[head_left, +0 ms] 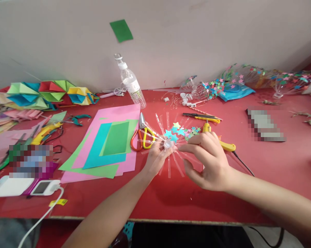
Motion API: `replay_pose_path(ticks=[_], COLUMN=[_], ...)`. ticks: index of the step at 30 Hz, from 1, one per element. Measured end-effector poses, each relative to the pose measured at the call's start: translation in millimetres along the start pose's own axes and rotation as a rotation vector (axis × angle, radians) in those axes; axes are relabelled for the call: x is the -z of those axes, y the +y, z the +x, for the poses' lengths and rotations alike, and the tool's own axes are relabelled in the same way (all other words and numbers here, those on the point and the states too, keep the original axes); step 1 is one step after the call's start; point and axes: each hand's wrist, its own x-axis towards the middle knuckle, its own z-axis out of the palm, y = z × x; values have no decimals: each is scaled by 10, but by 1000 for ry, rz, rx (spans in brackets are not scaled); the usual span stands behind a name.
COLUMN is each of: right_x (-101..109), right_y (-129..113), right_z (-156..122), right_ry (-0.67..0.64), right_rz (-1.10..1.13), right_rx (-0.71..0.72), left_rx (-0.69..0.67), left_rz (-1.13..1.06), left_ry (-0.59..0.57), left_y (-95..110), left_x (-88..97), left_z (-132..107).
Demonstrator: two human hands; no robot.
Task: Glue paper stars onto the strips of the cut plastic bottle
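Fingers of the left hand [155, 156] held a clear plastic burst [168, 144]

From the head camera, the burst lay just left of the right hand [209, 163], whose fingers were curled; whether they held a strip [169, 168] could not be told. The left hand was nearer, closed at the round hub [168, 144]. This faced the camera, so slim see-through strips rayed out all round, no single long axis showing. Blue and yellow-green stars [174, 138], attached or not, showed among the far strips, over the red surface [155, 206].
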Motion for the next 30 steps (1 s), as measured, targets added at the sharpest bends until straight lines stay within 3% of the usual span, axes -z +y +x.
replay_pose_path(ticks=[8,18,26,30], right_x=[-28,-43,-51,-29], right_y=[23,28,37,22], right_z=[21,-5,-10,6], right_ry=[31,-20,51,10], right_rz=[-175,-168,-147,-168], right_rx=[7,-20,-7,-9], left_rx=[14,17,40,34], left_rz=[-8,20,-3,10], left_ry=[21,-2,31,-7], left_y=[-56,-22,-27,-12], left_x=[14,-1,-9,-3], left_z=[27,9,20,10])
